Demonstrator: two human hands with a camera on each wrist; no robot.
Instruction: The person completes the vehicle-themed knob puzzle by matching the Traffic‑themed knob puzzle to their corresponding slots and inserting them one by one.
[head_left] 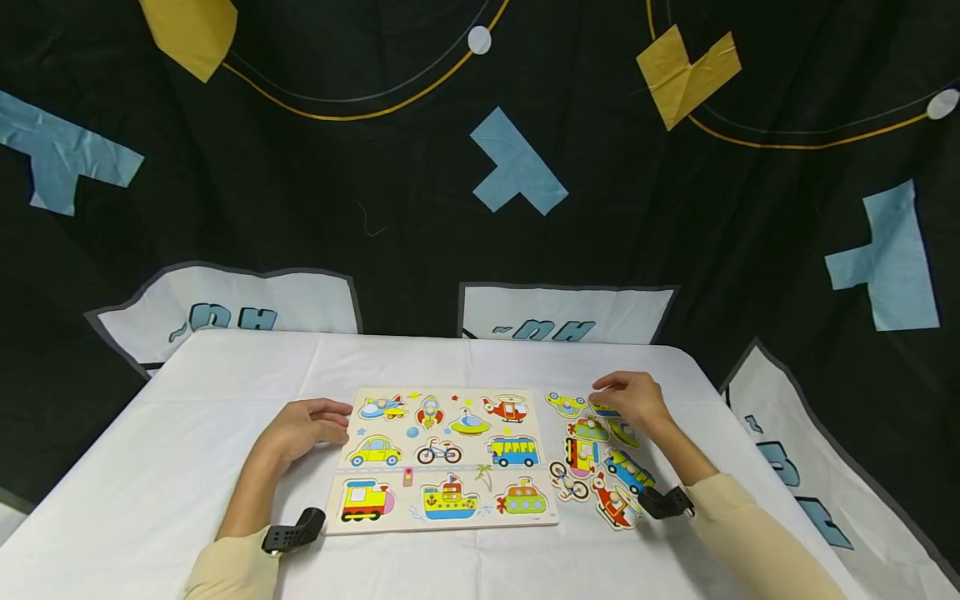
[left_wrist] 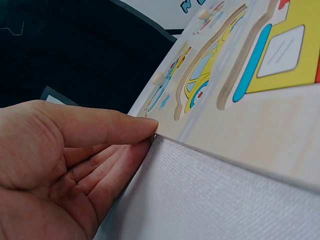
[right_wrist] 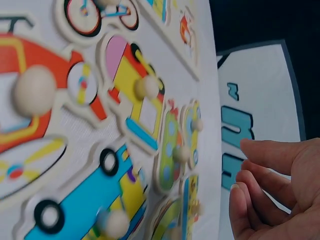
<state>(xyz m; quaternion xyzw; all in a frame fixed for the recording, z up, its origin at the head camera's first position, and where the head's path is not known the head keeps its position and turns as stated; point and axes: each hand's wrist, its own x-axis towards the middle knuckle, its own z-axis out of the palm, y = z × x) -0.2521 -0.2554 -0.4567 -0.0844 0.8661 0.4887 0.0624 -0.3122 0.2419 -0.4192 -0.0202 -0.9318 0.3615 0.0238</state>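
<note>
A wooden puzzle board [head_left: 405, 521] with printed vehicle pictures lies flat on the white table. My left hand [head_left: 303, 427] rests at its left edge; in the left wrist view the thumb and nearly straight fingers [left_wrist: 107, 127] touch that edge. An airplane piece [head_left: 382, 407] and a rocket piece [head_left: 430, 412] with knobs sit in the board. Over the far end of the loose pieces hovers my right hand [head_left: 630, 398], just above the ship piece [head_left: 604, 411]. Its fingers [right_wrist: 270, 155] are loosely bent, thumb apart, with nothing between them.
Right of the board lie several loose knobbed pieces: a car [head_left: 566, 405], a submarine [head_left: 588, 429], a train [head_left: 581, 456], a bus [head_left: 630, 471], a bicycle [head_left: 568, 482] and a helicopter [head_left: 617, 502]. A black curtain [head_left: 420, 217] hangs behind the table.
</note>
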